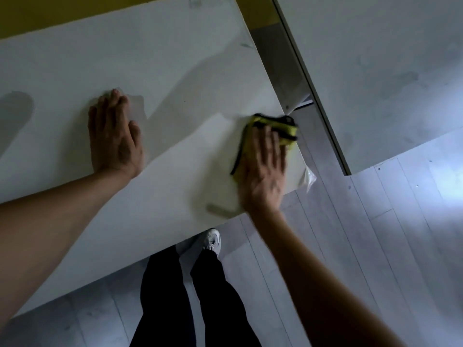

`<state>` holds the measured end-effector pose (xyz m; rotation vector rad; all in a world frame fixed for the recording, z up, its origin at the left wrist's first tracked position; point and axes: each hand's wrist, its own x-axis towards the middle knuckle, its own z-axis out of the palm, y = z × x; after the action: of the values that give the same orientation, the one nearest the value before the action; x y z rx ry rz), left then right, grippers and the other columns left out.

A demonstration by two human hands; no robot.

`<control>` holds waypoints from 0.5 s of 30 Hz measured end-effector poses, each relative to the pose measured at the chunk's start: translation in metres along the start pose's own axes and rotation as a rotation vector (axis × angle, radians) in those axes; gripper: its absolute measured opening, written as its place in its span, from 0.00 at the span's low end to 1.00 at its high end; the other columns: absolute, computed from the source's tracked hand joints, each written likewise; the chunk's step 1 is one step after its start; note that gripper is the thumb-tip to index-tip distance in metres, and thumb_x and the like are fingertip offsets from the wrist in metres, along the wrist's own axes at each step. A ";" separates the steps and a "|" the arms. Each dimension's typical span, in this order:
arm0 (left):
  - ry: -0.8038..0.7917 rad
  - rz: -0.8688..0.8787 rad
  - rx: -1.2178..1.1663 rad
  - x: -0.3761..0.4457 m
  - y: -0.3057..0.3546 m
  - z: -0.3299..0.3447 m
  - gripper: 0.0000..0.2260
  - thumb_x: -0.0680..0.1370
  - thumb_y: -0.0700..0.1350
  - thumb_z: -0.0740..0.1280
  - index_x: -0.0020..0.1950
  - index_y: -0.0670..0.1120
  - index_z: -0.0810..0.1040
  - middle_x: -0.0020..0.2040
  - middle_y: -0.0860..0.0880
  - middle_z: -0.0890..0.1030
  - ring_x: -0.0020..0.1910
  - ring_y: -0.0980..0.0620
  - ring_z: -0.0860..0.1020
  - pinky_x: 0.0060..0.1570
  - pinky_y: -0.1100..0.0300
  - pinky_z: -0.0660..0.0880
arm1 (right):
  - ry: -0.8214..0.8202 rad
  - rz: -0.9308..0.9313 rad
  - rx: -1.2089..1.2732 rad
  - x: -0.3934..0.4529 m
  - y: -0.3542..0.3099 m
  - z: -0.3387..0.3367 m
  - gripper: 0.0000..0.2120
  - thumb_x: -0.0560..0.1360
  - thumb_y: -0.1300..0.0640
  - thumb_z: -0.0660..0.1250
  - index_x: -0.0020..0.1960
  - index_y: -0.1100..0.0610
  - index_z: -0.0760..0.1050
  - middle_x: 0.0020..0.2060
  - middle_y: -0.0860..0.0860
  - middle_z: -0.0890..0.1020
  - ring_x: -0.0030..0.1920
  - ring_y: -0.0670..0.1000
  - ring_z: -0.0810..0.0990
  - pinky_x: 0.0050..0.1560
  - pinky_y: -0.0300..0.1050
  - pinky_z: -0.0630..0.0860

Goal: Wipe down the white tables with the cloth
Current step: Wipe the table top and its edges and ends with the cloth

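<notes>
The white tabletop runs diagonally through the view, with its near edge above the person's legs. The left hand lies flat on the surface left of centre, palm down, fingers straight and together, grasping nothing.

The right hand lies flat at the right end of the tabletop, fingers extended, pressing down on the yellow cloth. The cloth has a dark border and is bunched beneath the fingers; its far portion projects beyond the fingertips, and a dark edge strip shows along the left side of the hand. The cloth sits near the right-hand edge of the tabletop, close to the near right corner. The right hand is motion-blurred, so the finger outlines are indistinct.

A loose piece of clear plastic film protrudes at the near right corner of the tabletop.

A second white table stands to the right, separated from the first by a narrow gap through which the floor is visible. The floor is pale grey plank. The person's dark trousers and one light-coloured shoe are visible below the near edge of the tabletop. A yellow wall appears at the far left.
</notes>
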<state>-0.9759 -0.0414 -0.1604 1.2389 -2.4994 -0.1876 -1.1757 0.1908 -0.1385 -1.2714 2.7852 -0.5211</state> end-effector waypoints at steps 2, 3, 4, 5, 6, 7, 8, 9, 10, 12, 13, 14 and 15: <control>0.000 0.001 0.017 0.001 0.001 0.001 0.25 0.85 0.45 0.54 0.81 0.38 0.63 0.82 0.38 0.63 0.81 0.35 0.61 0.82 0.44 0.50 | -0.071 -0.159 0.081 -0.038 -0.044 0.010 0.29 0.80 0.53 0.59 0.80 0.57 0.61 0.80 0.56 0.60 0.81 0.56 0.54 0.78 0.60 0.55; -0.001 0.001 0.024 0.001 0.000 0.001 0.24 0.85 0.44 0.54 0.81 0.38 0.63 0.82 0.38 0.63 0.81 0.35 0.61 0.82 0.44 0.51 | -0.113 -0.255 0.122 -0.059 -0.068 0.013 0.28 0.80 0.53 0.60 0.79 0.56 0.62 0.79 0.56 0.61 0.81 0.56 0.55 0.78 0.61 0.55; -0.004 0.001 0.029 0.000 0.000 0.001 0.25 0.84 0.44 0.54 0.81 0.38 0.63 0.82 0.38 0.63 0.81 0.34 0.61 0.82 0.44 0.51 | -0.155 -0.350 0.155 -0.077 -0.087 0.015 0.28 0.81 0.52 0.61 0.79 0.56 0.63 0.79 0.55 0.62 0.81 0.56 0.56 0.78 0.61 0.56; -0.009 0.000 0.033 -0.001 0.000 0.000 0.25 0.84 0.45 0.54 0.81 0.38 0.63 0.82 0.38 0.63 0.81 0.34 0.61 0.82 0.44 0.51 | -0.189 -0.433 0.176 -0.091 -0.101 0.014 0.27 0.82 0.52 0.60 0.79 0.55 0.63 0.79 0.54 0.62 0.81 0.54 0.56 0.78 0.60 0.56; -0.019 -0.003 0.035 -0.002 0.000 -0.001 0.25 0.84 0.45 0.53 0.81 0.38 0.62 0.83 0.38 0.62 0.81 0.34 0.60 0.82 0.44 0.51 | -0.209 -0.497 0.185 -0.098 -0.108 0.015 0.26 0.83 0.52 0.59 0.79 0.54 0.63 0.79 0.52 0.62 0.81 0.53 0.55 0.78 0.59 0.56; -0.033 -0.009 0.036 -0.002 0.001 -0.001 0.26 0.84 0.46 0.53 0.82 0.39 0.62 0.83 0.38 0.61 0.82 0.34 0.59 0.81 0.44 0.50 | -0.217 -0.542 0.185 -0.098 -0.106 0.014 0.25 0.83 0.51 0.58 0.79 0.53 0.63 0.79 0.51 0.62 0.81 0.52 0.55 0.79 0.57 0.55; -0.042 -0.017 0.037 -0.002 0.001 -0.001 0.26 0.84 0.46 0.52 0.82 0.39 0.61 0.83 0.38 0.61 0.82 0.35 0.59 0.81 0.44 0.49 | -0.211 -0.566 0.182 -0.093 -0.099 0.013 0.25 0.83 0.51 0.57 0.79 0.53 0.63 0.79 0.51 0.63 0.81 0.51 0.56 0.79 0.57 0.55; -0.045 -0.025 0.037 -0.002 0.002 -0.001 0.26 0.84 0.46 0.52 0.82 0.39 0.61 0.83 0.38 0.61 0.82 0.34 0.59 0.81 0.45 0.49 | -0.197 -0.561 0.179 -0.088 -0.088 0.011 0.25 0.83 0.51 0.58 0.79 0.52 0.64 0.79 0.51 0.64 0.80 0.51 0.57 0.79 0.56 0.56; -0.041 -0.034 0.036 -0.003 0.003 -0.001 0.26 0.84 0.46 0.52 0.82 0.39 0.61 0.83 0.38 0.61 0.82 0.34 0.59 0.81 0.45 0.49 | -0.173 -0.522 0.174 -0.081 -0.075 0.008 0.25 0.82 0.51 0.60 0.78 0.52 0.66 0.78 0.52 0.65 0.80 0.52 0.59 0.78 0.57 0.57; -0.021 -0.052 0.034 -0.005 0.006 0.001 0.26 0.85 0.46 0.52 0.83 0.40 0.61 0.83 0.39 0.61 0.82 0.35 0.59 0.82 0.46 0.48 | -0.105 -0.356 0.141 -0.065 -0.040 0.002 0.26 0.81 0.51 0.62 0.78 0.53 0.66 0.78 0.53 0.65 0.80 0.54 0.60 0.78 0.57 0.58; -0.010 -0.058 0.034 -0.006 0.005 0.001 0.26 0.85 0.46 0.52 0.83 0.41 0.61 0.83 0.39 0.61 0.82 0.35 0.59 0.82 0.47 0.47 | -0.075 -0.254 0.105 -0.056 -0.020 -0.003 0.27 0.81 0.51 0.62 0.78 0.53 0.65 0.79 0.54 0.64 0.80 0.54 0.58 0.78 0.57 0.57; 0.001 -0.062 0.034 -0.006 0.005 0.002 0.25 0.85 0.46 0.53 0.83 0.41 0.61 0.83 0.39 0.62 0.82 0.36 0.59 0.82 0.49 0.47 | -0.047 -0.153 0.061 -0.046 0.001 -0.008 0.27 0.81 0.51 0.61 0.79 0.53 0.63 0.79 0.54 0.62 0.80 0.53 0.56 0.79 0.57 0.56; 0.009 -0.065 0.033 -0.006 0.005 0.003 0.25 0.85 0.45 0.53 0.83 0.41 0.61 0.83 0.39 0.62 0.82 0.36 0.59 0.82 0.49 0.47 | -0.018 -0.059 0.018 -0.037 0.020 -0.014 0.27 0.82 0.52 0.60 0.80 0.52 0.60 0.80 0.53 0.61 0.81 0.52 0.54 0.79 0.57 0.55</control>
<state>-0.9770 -0.0337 -0.1637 1.3321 -2.4655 -0.1566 -1.1679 0.2342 -0.1356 -1.3513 2.7298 -0.5333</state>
